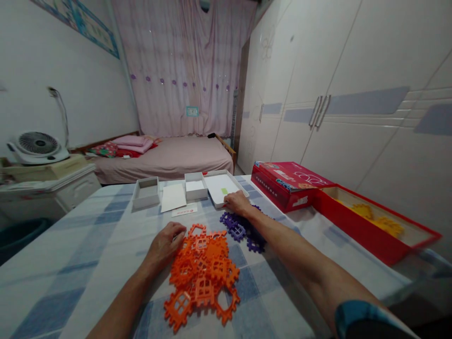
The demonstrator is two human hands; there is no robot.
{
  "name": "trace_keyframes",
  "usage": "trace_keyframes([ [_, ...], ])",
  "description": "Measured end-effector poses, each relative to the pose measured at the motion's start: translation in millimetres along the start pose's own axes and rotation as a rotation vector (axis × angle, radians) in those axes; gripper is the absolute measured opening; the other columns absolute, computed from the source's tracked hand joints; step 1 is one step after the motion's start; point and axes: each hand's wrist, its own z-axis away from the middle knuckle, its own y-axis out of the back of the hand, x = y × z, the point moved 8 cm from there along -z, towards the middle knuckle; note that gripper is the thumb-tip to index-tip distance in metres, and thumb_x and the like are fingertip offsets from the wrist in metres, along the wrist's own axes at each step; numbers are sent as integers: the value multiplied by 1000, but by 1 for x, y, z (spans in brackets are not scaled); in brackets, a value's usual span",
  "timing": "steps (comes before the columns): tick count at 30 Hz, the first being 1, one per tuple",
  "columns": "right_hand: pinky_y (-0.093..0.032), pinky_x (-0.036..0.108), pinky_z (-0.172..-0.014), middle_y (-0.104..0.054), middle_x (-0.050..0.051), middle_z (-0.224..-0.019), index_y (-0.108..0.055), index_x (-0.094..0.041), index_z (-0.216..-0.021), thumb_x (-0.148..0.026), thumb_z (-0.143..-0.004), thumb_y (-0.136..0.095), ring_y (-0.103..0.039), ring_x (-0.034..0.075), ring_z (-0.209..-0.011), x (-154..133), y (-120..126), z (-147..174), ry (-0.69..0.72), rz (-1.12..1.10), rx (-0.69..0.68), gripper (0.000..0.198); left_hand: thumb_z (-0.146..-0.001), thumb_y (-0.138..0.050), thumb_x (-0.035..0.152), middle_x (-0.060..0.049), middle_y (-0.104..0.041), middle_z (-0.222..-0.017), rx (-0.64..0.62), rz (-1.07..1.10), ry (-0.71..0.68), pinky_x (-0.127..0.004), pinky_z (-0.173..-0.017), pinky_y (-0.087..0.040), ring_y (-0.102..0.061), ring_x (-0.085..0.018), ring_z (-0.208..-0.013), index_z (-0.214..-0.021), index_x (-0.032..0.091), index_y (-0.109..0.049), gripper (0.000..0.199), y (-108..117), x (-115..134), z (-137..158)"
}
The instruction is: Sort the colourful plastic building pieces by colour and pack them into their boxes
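A heap of orange interlocking plastic pieces (205,268) with toothed edges and window-like openings lies in front of me. My left hand (168,241) rests on the cloth against the heap's left side, fingers loosely bent and holding nothing that I can see. Reaching forward, my right hand (238,203) has its fingers closed at the near edge of a shallow white box lid (216,182). A small light green patch (224,191) shows inside the lid, near those fingertips. Purple toothed pieces (236,228) lie under and beside my right wrist, partly hidden by the forearm.
Behind the heap stand a small open white box (146,192), another white box (196,186), a white card (173,197) and a printed slip (184,210). At right are a red box (287,183) and an open red tray (356,226) holding yellow pieces (383,226). A checked tablecloth (88,245) covers the table.
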Motion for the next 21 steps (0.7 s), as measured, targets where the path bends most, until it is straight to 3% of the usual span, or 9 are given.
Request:
trace_keyframes([
  [7,-38,38,-92,-58,17,-117,-55,-13,-112,-13,-95,-34,-51,26,-110,8,39,4,-40,30,208,27,-83,-45,38,-10,-67,-99,-3,-11,2,-34,-82,-51,-66,-22,-87,-89,18,-70,33,1,1,-1],
  [9,-38,38,-94,-56,16,-117,-52,-14,-111,-14,-94,-37,-50,26,-110,14,64,15,-73,-6,329,23,-83,-44,40,-9,-67,-100,-7,-19,4,-34,-82,-51,-66,-22,-87,-89,18,-70,35,1,1,-1],
  [11,-40,36,-91,-58,14,-110,-51,-16,-106,-16,-91,-42,-52,24,-103,22,96,39,-93,-108,536,17,-82,-44,43,-9,-68,-100,-12,-24,11,-33,-82,-52,-66,-22,-87,-88,18,-70,37,1,0,-1],
  [13,-44,34,-82,-60,8,-95,-49,-18,-99,-20,-88,-48,-55,22,-89,41,130,79,-144,-248,795,11,-80,-44,45,-9,-68,-99,-20,-30,18,-33,-82,-53,-67,-22,-87,-88,18,-70,38,0,-4,-2],
  [16,-45,29,-69,-54,-1,-76,-47,-21,-88,-27,-81,-58,-51,15,-69,91,169,157,-290,-439,1119,15,-79,-43,47,-9,-69,-102,-43,-50,30,-32,-84,-52,-66,-22,-90,-90,18,-70,41,-3,-14,-4],
  [19,-47,25,-65,-53,-4,-75,-47,-20,-84,-28,-74,-64,-51,11,-65,159,191,243,-338,-699,1367,20,-80,-42,49,-8,-68,-106,-77,-76,60,-32,-86,-51,-66,-22,-93,-95,18,-69,44,-6,-24,-6],
  [21,-49,22,-61,-54,-5,-74,-49,-19,-83,-22,-69,-65,-52,9,-62,211,193,301,-422,-885,1536,22,-79,-41,52,-8,-68,-108,-106,-91,87,-33,-87,-51,-66,-23,-95,-97,18,-68,47,-8,-27,-7],
])
